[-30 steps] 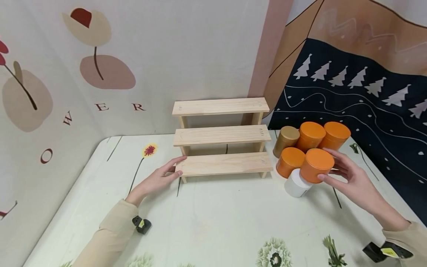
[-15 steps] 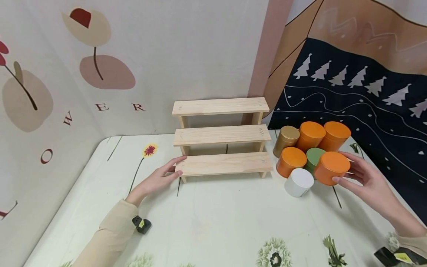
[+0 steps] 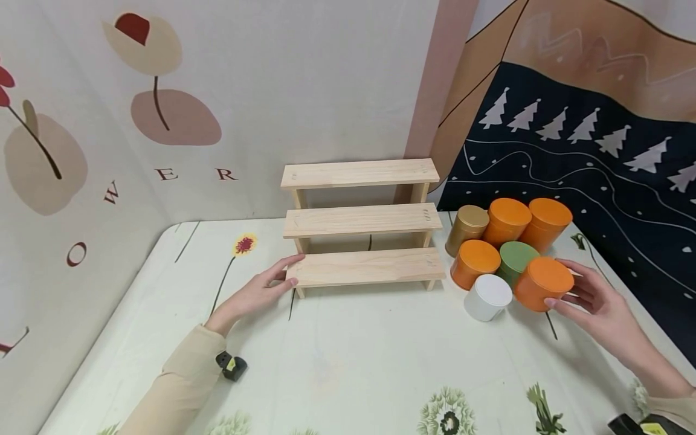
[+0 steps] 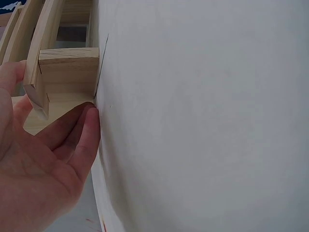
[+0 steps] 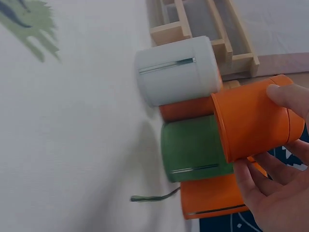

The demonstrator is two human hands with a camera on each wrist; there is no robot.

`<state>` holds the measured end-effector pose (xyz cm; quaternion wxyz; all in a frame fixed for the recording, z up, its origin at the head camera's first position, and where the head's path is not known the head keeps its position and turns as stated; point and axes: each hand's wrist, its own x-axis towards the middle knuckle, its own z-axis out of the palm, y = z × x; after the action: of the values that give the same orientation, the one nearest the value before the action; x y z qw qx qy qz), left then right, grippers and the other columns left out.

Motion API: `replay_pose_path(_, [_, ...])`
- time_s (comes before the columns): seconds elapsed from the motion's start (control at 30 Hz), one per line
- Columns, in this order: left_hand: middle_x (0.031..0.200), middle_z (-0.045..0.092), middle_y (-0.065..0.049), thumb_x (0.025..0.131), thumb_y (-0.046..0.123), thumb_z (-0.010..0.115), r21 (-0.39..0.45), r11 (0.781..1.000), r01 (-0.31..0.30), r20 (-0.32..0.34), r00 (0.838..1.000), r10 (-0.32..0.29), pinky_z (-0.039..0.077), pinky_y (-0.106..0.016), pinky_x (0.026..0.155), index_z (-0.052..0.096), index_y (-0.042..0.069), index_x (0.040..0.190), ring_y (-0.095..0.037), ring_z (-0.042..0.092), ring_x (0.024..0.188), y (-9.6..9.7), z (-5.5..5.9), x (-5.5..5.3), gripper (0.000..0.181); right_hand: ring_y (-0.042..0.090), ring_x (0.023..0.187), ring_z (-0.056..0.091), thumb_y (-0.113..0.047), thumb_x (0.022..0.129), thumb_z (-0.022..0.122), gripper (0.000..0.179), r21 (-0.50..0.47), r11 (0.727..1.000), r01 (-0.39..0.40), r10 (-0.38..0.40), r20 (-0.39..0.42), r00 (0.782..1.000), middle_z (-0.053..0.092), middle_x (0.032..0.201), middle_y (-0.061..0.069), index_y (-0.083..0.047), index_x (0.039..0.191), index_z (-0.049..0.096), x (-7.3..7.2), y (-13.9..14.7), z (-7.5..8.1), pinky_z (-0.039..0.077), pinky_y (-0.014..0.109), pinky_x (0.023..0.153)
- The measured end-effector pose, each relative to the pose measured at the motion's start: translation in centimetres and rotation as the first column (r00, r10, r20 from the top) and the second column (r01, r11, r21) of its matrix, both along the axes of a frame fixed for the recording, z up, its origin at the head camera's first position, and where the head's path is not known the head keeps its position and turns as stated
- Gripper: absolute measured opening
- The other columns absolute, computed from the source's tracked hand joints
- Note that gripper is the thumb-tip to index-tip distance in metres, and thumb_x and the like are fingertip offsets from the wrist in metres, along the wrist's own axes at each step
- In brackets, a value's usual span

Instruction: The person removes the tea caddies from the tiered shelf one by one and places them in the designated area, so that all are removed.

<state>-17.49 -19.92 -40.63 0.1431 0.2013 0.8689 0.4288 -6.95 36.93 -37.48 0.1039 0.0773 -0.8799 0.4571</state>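
Note:
A three-step wooden display shelf (image 3: 361, 220) stands against the back wall. My left hand (image 3: 266, 290) grips the left end of its lowest step, thumb at the front corner; in the left wrist view the other fingers (image 4: 87, 140) bend beside the side support. My right hand (image 3: 598, 308) holds an orange round canister (image 3: 544, 284) between thumb and fingers. The right wrist view puts this canister (image 5: 258, 118) above the table, its base higher than that of the green canister (image 5: 193, 150). The white canister (image 3: 487, 298) stands just left of it.
Behind the white canister stand another orange canister (image 3: 475, 264), a gold canister (image 3: 466, 229) and two more orange ones at the back, by the dark tree-print cloth (image 3: 576, 163). A pale flower-print cloth (image 3: 348, 362) covers the table.
My right hand has carried the orange canister rightward and then a little lower, off the white canister, uncovering the green one behind. The left hand and shelf have stayed put.

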Motion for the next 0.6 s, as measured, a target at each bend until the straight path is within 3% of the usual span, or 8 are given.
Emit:
replay_pose_path(0.13, [0.155, 0.028, -0.011, 0.101, 0.038, 0.050, -0.005, 1.000, -0.009, 0.003, 1.000, 0.009, 0.035, -0.061, 0.099, 0.029, 0.027, 0.152, -0.043, 0.043, 0.127, -0.1, -0.2, 0.0, 0.057, -0.008, 0.100, 0.054, 0.008, 0.086, 0.068, 0.072, -0.015, 1.000, -0.021, 0.021, -0.007, 1.000, 0.051, 0.121, -0.020, -0.009, 0.147, 0.036, -0.1, 0.1, -1.0, 0.044, 0.008, 0.079])
replay_pose_path(0.37, [0.155, 0.028, -0.009, 0.100, 0.039, 0.051, -0.003, 1.000, -0.012, 0.009, 1.000, 0.012, 0.034, -0.060, 0.100, 0.029, 0.027, 0.152, -0.042, 0.043, 0.128, 0.0, -0.1, 0.0, 0.058, -0.010, 0.099, 0.052, 0.001, 0.088, 0.068, 0.069, -0.034, 0.999, -0.009, 0.011, 0.079, 0.997, 0.048, 0.118, -0.021, -0.011, 0.146, 0.033, 0.0, -0.1, -2.7, 0.046, 0.009, 0.078])
replay_pose_path(0.6, [0.156, 0.025, -0.010, 0.101, 0.038, 0.049, -0.008, 1.000, 0.000, 0.000, 1.000, 0.000, 0.033, -0.061, 0.100, 0.028, 0.024, 0.153, -0.044, 0.040, 0.129, -0.1, -0.1, -0.1, 0.057, -0.012, 0.101, 0.050, -0.001, 0.089, 0.069, 0.064, -0.072, 0.997, -0.023, 0.031, 0.111, 0.993, 0.047, 0.117, -0.019, -0.014, 0.143, 0.036, -0.2, -0.1, -3.9, 0.046, 0.010, 0.078])
